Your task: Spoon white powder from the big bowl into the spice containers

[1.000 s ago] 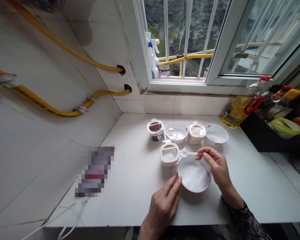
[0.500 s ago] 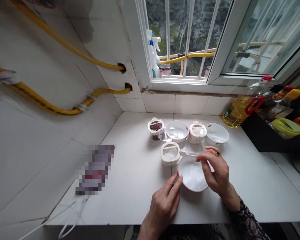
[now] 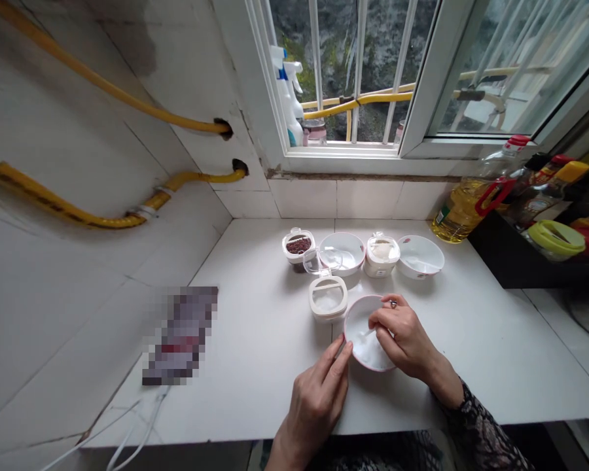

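My left hand [image 3: 319, 396] grips the near left rim of a white bowl [image 3: 354, 309] with a pink edge. White granular stuff lies in the bowl. Pinched in my right hand [image 3: 405, 337] is a small white spoon [image 3: 367, 333], its end down inside the bowl; part of it is hidden by my fingers. Just beyond the bowl, to the left, stands a square white jar [image 3: 328, 316] with its clear lid [image 3: 319, 261] flipped back and white granules inside.
Behind stand a jar of dark red bits [image 3: 298, 246], two white bowls [image 3: 357, 243] and another jar [image 3: 383, 268]. An oil bottle [image 3: 456, 209] and a black box [image 3: 510, 258] of condiments are at the right. A blurred dark item [image 3: 181, 337] and white cables lie left.
My right hand has moved left and down, taking the spoon from the bowl's far rim and the jar's side into the bowl. My left hand keeps its hold. The view has shifted slightly.
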Tool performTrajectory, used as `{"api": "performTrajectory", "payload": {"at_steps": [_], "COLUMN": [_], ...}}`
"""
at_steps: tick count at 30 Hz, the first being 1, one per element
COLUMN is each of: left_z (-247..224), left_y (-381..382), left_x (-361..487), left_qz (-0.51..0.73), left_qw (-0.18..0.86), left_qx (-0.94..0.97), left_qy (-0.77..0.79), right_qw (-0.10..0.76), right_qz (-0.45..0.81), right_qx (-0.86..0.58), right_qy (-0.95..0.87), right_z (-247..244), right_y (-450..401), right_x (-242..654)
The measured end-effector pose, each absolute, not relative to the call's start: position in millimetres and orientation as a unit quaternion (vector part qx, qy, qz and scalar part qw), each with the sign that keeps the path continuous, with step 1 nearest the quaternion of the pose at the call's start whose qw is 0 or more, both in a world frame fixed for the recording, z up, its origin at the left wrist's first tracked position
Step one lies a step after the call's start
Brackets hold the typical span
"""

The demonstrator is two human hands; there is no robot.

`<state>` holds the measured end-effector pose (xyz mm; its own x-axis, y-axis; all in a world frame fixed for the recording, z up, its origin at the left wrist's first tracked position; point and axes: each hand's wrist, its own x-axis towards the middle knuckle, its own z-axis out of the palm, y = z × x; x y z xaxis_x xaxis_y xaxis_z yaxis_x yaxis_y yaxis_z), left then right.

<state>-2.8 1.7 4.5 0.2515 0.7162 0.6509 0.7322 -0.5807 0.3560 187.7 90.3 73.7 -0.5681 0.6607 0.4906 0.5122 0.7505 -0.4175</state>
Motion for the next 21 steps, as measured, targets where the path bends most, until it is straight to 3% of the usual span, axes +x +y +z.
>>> {"api": "performTrajectory", "payload": {"at_steps": [6,14,21], "left_z": [2.7,2.2,-1.1], "left_y": [0.5,1.3,1.4], "left_x": [-2.8,-3.9,-4.2], "left_qz": [-0.405,-0.413,-0.421], "left_qw": [0.009,0.021,0.012], "left_qx": [-0.791,-0.789,-0.790], "left_qy": [-0.459,-0.454,-0.444], "right_qw": [0.362,0.429,0.465], "right_qz": [0.197,0.374,0.502], "right_qx": [-0.357,-0.504,-0.505], "right_qy": [-0.838,-0.649,-0.526], "right_z": [75.7,81.8,83.6], "right_y": [87.4,86.4,92.1], "right_x": [185.9,191.7,194.4]}}
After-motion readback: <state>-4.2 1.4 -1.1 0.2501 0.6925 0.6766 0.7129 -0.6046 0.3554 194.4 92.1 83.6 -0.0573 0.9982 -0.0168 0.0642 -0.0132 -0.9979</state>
